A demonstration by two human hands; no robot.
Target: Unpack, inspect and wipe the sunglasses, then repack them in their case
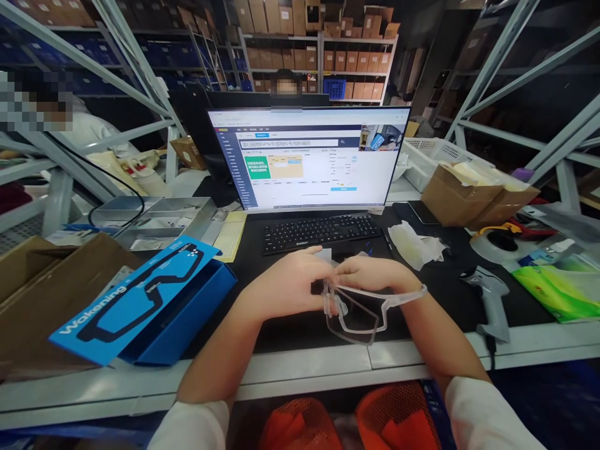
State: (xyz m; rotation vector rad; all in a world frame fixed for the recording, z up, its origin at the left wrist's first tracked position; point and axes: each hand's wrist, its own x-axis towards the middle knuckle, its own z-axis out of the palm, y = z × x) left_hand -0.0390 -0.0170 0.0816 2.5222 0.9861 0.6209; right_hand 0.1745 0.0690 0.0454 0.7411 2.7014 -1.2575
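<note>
A pair of clear-framed safety glasses [357, 317] hangs tilted over the front of the black desk mat, one end pinched between my hands. My left hand [293, 281] is closed at that end, its fingertips partly hidden behind the frame. Close against it, my right hand [368, 273] also has bent fingers on the same end, while the frame's far end passes in front of my right wrist. To the left lies an opened blue box [182, 322], its printed lid [140, 300] showing a glasses outline and "Wakening".
Behind my hands are a black keyboard [319, 232] and a lit monitor [309, 162]. On the right lie crumpled white paper [415, 244], a barcode scanner [490, 300], a tape roll [499, 240] and cardboard boxes [462, 194]. A brown carton [42, 300] stands left. Other people are beyond the desk.
</note>
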